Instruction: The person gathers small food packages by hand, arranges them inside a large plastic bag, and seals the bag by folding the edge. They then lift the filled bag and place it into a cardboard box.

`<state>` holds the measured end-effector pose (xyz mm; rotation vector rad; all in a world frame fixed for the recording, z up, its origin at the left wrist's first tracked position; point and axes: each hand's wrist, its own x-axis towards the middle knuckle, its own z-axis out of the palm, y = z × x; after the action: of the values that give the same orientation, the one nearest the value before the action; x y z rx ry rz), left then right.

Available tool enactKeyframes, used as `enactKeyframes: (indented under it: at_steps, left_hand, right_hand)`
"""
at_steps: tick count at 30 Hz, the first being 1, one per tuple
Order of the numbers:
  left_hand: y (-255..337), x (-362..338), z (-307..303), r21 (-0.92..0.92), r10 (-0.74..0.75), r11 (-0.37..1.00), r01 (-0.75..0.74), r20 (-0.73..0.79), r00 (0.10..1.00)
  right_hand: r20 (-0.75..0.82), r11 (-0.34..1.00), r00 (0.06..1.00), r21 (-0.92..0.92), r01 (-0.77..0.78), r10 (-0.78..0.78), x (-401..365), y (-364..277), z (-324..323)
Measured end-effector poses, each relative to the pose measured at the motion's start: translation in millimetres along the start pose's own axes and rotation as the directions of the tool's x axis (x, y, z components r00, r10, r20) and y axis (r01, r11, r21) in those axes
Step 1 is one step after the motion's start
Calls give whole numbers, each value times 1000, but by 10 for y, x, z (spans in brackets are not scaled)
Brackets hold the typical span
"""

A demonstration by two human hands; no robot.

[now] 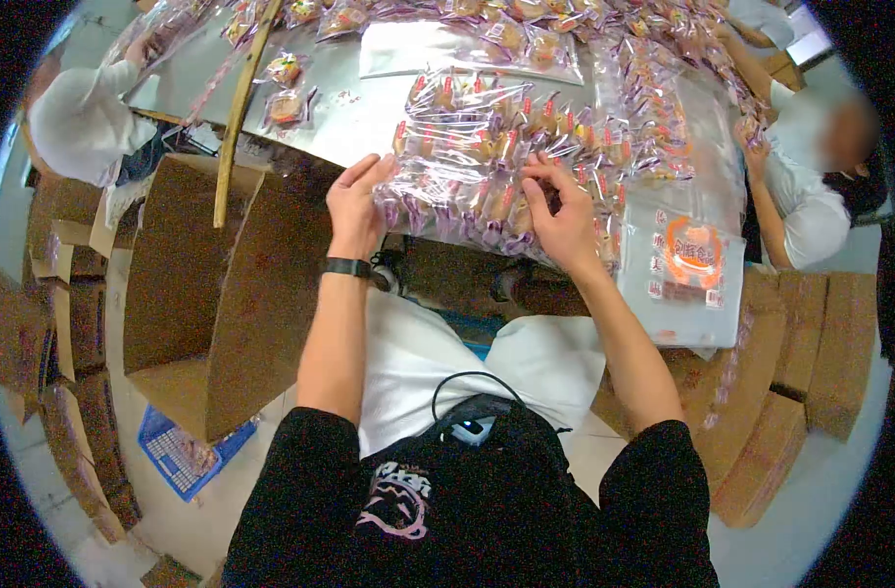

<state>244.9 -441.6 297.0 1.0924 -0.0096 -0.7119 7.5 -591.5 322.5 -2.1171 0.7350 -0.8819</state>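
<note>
A clear plastic bag [457,181] filled with rows of small wrapped pastries lies at the near edge of the table, glossy under the light. At its left side, my left hand [359,196] has its fingers closed on the plastic. My right hand [565,216] is on the right part of the bag, thumb and forefinger curled together on the film. More wrapped pastries [609,186] sit just beyond the right fingers. A printed clear bag [687,260] lies flat over the table edge, right of my right hand.
Two loose wrapped pastries [287,106] lie near a wooden stick [237,127]. Packets pile along the table's far side. An open cardboard box [173,265] stands left, above a blue crate [178,456]. Co-workers [80,122] are at both sides. Boxes [761,461] stand right.
</note>
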Motion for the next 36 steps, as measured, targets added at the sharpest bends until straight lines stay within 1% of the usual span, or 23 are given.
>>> enactKeyframes:
  at_steps: [2,5,7,8,9,12,13,16,19,22,23,25,26,27,30,31,32,34,36]
  left_hand:
    - [-78,-39,0,167,127,979,-112,-81,989]
    - [57,-94,18,423,263,877,-229,-23,965]
    - [-8,-3,-62,501,464,753,-427,56,884]
    - [-54,43,-96,530,557,669,-521,107,824]
    - [-61,41,-81,567,615,603,-561,118,780]
    - [-4,23,-124,709,738,254,-658,298,606]
    - [-9,27,-150,717,706,242,-654,332,626]
    - [-75,110,-168,563,683,374,-737,370,630]
    - [-13,47,-197,625,562,377,-683,432,706]
    - [167,193,-349,656,300,204,-727,665,684]
    - [200,227,-374,634,248,234,-737,694,676]
    - [298,241,-346,678,107,420,-604,624,774]
    - [328,249,-363,696,21,501,-515,585,811]
    - [376,296,-378,643,22,563,-518,615,788]
    - [463,288,-368,722,150,464,-513,507,849]
    - [494,356,-396,752,275,394,-528,452,849]
    - [473,393,-399,700,386,496,-514,353,852]
    - [581,187,-266,745,377,474,-470,310,873]
    - [694,-160,-17,790,369,391,-472,336,867]
  right_hand:
    - [-19,998,999,-42,38,-38,18,11,1]
    - [-21,998,998,-46,54,-55,29,-39,-15]
    - [-20,999,999,-31,44,-45,-3,-56,22]
    - [-22,999,999,-19,32,-33,-6,-54,19]
    - [-27,1000,999,-11,20,-21,10,-59,9]
    - [-17,998,999,-39,48,-49,5,-40,5]
    - [-23,998,999,-36,41,-42,1,-29,14]
    - [-31,997,998,-59,49,-50,4,-24,27]
    - [-31,999,999,-32,19,-20,-4,-47,25]
    - [-38,996,999,-93,18,-22,-20,7,37]
    - [-34,995,999,-92,28,-31,-22,13,17]
    - [-22,995,999,-86,45,-47,-24,18,17]
    - [-21,995,998,-89,53,-55,-42,5,26]
    - [-22,994,998,-92,63,-65,-47,-14,20]
    - [-31,991,995,-102,87,-90,-13,19,12]
    - [-31,991,995,-100,88,-91,-26,30,20]
    - [-28,992,996,-101,80,-84,-25,32,20]
    - [-23,993,998,-100,62,-64,-32,-20,12]
    - [-23,992,997,-104,71,-74,-41,-32,11]
